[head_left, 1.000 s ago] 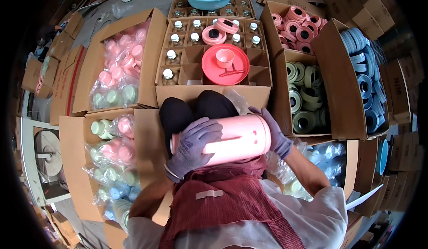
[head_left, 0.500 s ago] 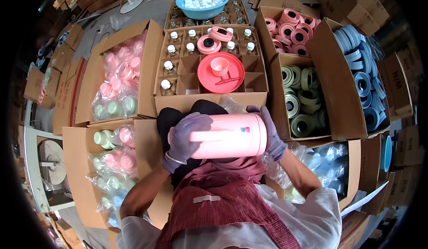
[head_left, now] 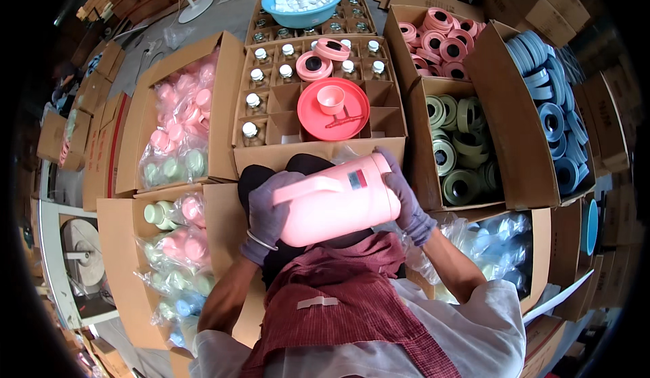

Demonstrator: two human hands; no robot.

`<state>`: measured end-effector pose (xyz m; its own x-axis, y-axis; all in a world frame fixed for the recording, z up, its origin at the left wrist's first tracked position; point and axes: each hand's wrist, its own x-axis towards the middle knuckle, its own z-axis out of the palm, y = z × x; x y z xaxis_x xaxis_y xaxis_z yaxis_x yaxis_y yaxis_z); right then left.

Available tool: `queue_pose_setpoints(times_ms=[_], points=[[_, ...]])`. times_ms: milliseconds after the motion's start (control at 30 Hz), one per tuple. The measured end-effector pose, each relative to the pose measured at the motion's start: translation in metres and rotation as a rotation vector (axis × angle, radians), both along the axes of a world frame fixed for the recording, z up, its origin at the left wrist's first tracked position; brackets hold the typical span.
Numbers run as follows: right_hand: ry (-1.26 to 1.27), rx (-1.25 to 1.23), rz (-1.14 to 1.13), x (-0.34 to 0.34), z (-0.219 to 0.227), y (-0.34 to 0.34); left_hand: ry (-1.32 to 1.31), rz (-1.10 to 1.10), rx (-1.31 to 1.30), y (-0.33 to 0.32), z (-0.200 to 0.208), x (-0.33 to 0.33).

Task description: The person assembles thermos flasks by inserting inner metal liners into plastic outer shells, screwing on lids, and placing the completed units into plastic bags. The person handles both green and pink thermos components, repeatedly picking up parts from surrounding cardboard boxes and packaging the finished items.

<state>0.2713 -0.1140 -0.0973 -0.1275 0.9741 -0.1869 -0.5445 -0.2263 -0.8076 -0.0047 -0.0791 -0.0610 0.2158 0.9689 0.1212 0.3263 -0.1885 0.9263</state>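
Across my lap lies a pink thermos jug (head_left: 335, 209), tilted so that its right end sits higher. It has a long handle and a small coloured label on its side. My gloved left hand (head_left: 269, 205) is closed round its left end, by the handle. At the other end, my gloved right hand (head_left: 405, 198) wraps round the rim. Just beyond the jug, a red plate (head_left: 315, 124) bearing a pink cup (head_left: 330, 99) rests on a divided carton (head_left: 318, 154).
White-capped glass bottles (head_left: 252, 133) and pink rings (head_left: 313, 66) occupy the carton. Behind it is a blue basin (head_left: 305, 17) of white caps. Boxes of green rings (head_left: 467, 182) and blue rings (head_left: 552, 131) stand right; bagged pink parts (head_left: 179, 134) fill a left box.
The jug has turned and tilted, its right end rising and its handle rolling toward the far side. My left hand has shifted slightly left along with it.
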Motion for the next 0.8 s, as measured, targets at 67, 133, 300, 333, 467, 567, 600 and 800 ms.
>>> queue_pose_setpoints(times_ms=[67, 133, 300, 333, 467, 567, 600, 800], points=[[0.153, -0.087, -0.061, -0.004, -0.028, -0.006, 0.218, -0.073, 0.399, 0.003, -0.003, 0.0], [0.185, -0.024, -0.056, -0.01, -0.016, -0.007, 0.185, -0.1, 0.341, 0.006, 0.002, -0.003], [-1.041, 0.759, 0.217, 0.015, 0.058, -0.008, 0.112, -0.247, -0.148, 0.0, -0.007, -0.033], [-0.97, 0.967, 0.313, 0.014, 0.083, 0.002, 0.285, -0.436, 0.082, 0.002, -0.02, -0.038], [-0.783, 1.133, 0.555, -0.004, 0.116, 0.005, -0.808, -0.197, -1.015, -0.061, -0.073, -0.014], [-0.804, 0.956, 0.452, -0.003, 0.1, -0.014, 0.036, -0.309, -0.262, -0.066, -0.049, -0.019], [-0.797, 0.857, 0.398, 0.0, 0.09, -0.023, 0.287, -0.312, 0.053, -0.063, -0.062, -0.028], [-0.163, 0.02, 0.051, 0.009, -0.023, -0.064, -0.043, 0.094, -0.105, -0.079, -0.017, 0.009]])
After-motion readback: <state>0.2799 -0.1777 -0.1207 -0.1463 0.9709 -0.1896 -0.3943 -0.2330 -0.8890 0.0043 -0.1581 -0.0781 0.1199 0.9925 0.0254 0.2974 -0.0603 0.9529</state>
